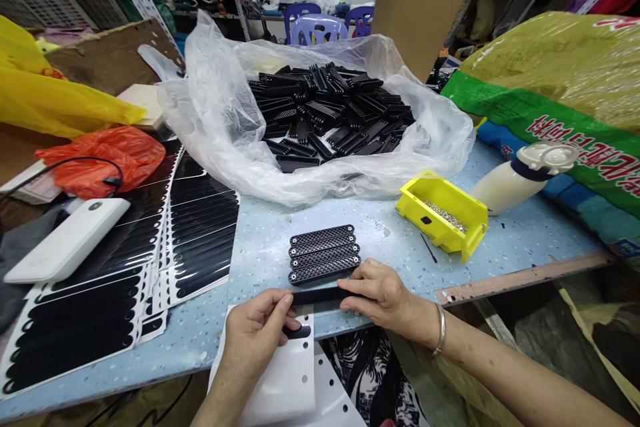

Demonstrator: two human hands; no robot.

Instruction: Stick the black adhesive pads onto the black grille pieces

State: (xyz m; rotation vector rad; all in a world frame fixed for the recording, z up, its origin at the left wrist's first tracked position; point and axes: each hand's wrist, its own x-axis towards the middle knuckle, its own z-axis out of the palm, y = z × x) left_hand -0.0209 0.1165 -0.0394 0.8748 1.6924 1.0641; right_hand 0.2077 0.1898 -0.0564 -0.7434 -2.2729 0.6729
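Note:
A long narrow black strip spans between my two hands near the front edge of the table. My left hand pinches its left end between thumb and fingers. At the other end, the thumb and fingers of my right hand close on it. Just behind the strip, several black bars with a cross-hatched top lie side by side, with a small round metal fitting at their ends. Below my left hand, a white backing sheet with punched holes hangs over the edge and carries a short black piece.
A clear plastic bag holds a heap of black bars at the back. On the right stand a yellow bin of small metal parts, a thin dark tool and a white bottle. Black sticker sheets and a white power bank lie left.

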